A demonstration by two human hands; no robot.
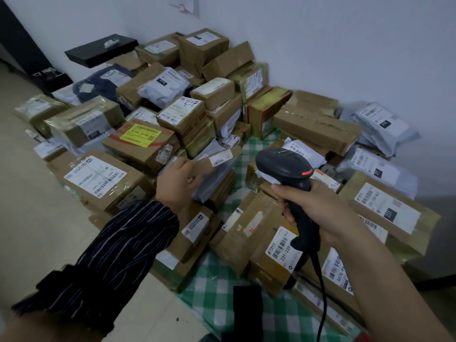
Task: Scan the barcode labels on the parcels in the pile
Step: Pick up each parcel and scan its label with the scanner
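- A pile of parcels [182,114], mostly brown cardboard boxes with white barcode labels, lies on the floor [37,230] against a white wall [345,45].
- Near the left edge of the pile sits a box with a yellow label [140,135].
- The left hand [177,183], coming out of a dark striped sleeve [111,255], grips the near end of a thin brown parcel [217,159]. The parcel is lifted at a tilt, label up, over the middle of the pile.
- A green-and-white checked cloth [214,292] shows under the parcels.
- The right hand [315,211] is wrapped round the handle of a black barcode scanner [286,166], whose head is just beside the held parcel. Its cable [323,304] hangs down.
- Grey poly mailers [385,127] lie at the far right.
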